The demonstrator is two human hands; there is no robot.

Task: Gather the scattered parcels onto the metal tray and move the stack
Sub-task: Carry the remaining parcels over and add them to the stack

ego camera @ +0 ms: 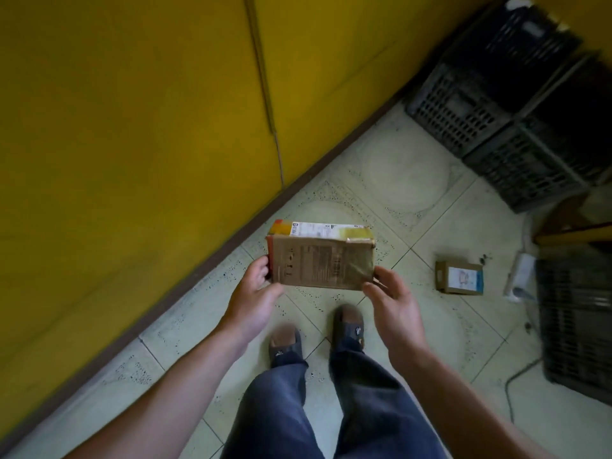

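So the flat brown cardboard parcel with the white label (321, 260) was up in the air over the pale tiled floor (414, 180), held by its short ends, I'd guess to keep it level. Left hand (255, 286) pinched one edge; right hand (394, 299) was spread, fingers pressing the other end. A small brown cardboard box (460, 276) lay on the floor to the right. No metal tray in view.

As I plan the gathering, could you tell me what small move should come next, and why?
Probably step right toward the small box on the floor. It lies loose there, while the large parcel is held in the air between the left hand and right hand.
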